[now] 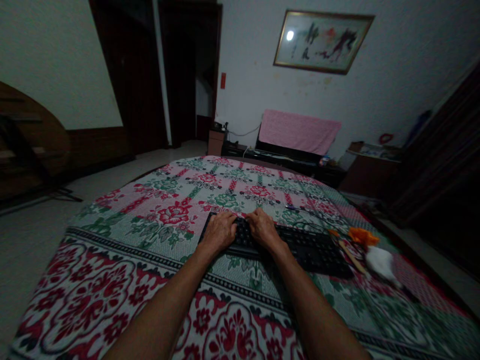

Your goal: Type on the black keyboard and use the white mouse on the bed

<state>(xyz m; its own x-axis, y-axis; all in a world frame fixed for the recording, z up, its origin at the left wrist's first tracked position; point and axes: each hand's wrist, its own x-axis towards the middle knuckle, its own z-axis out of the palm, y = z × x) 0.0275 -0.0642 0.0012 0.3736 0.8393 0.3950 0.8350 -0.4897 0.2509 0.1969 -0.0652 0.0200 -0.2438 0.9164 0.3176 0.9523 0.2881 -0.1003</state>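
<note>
A black keyboard [307,247] lies on the patterned bed cover, its right end angled toward me. My left hand [221,230] rests palm down over the keyboard's left end, fingers slightly bent on the keys. Close beside it, my right hand [262,227] also lies palm down on the keys, left of the middle, with its fingers bent and partly hidden behind the hand. Neither hand shows anything gripped. A dark cable [318,215] runs behind the keyboard across the cover.
Right of the keyboard lie an orange cloth-like item [363,236], a white rounded item [379,262] and a light wooden stick [352,257]. The flowered bed cover [172,215] spreads all round. A pink towel [300,131] drapes over a dark screen-like object by the far wall.
</note>
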